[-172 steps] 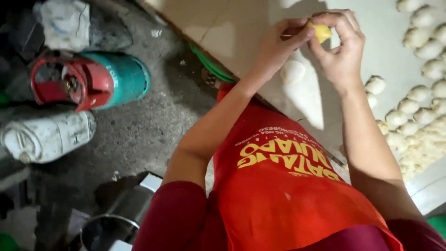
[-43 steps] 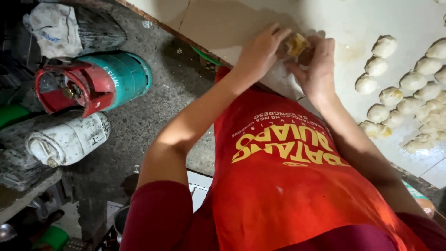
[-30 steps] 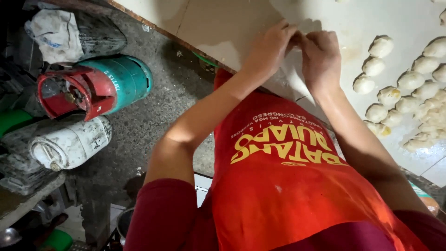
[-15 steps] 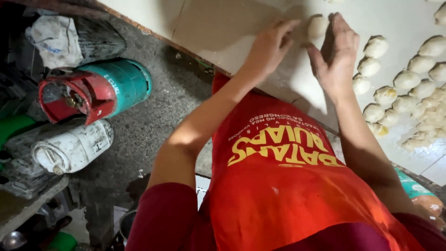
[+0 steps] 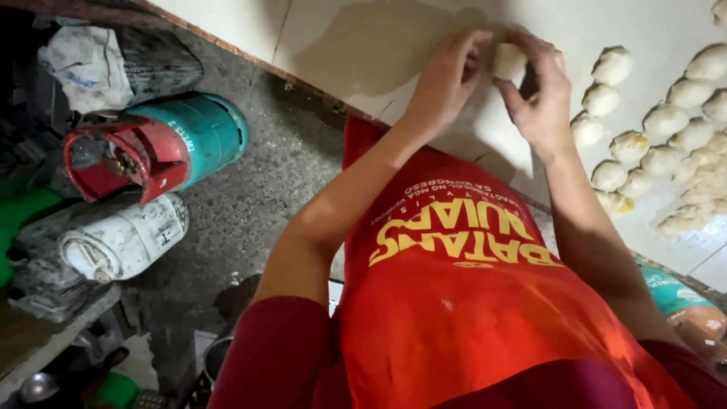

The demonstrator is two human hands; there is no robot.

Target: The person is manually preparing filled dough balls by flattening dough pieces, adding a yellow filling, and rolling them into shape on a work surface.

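A pale tiled desk (image 5: 363, 45) ran along a rough concrete floor (image 5: 257, 197), where a teal gas cylinder with a red collar (image 5: 163, 144) and a white cylinder (image 5: 121, 238) lay on their sides. On the desk, rows of shaped dough pieces (image 5: 666, 144) sat to the person's right.

The left hand (image 5: 447, 76) and the right hand (image 5: 541, 98) met over the desk, fingers curled around a single pale dough ball (image 5: 509, 60) pinched between their tips. Whether it rested on the desk or hung just above it could not be told.

The lump looked roughly round, slightly taller than wide, so its long axis seemed to run away from the person; it pointed no clear way.

As a judgement, squeezing too hard could have torn the soft skin, and any filling inside might have shown through. A loose grip could have let it roll toward the finished pieces and dent them.
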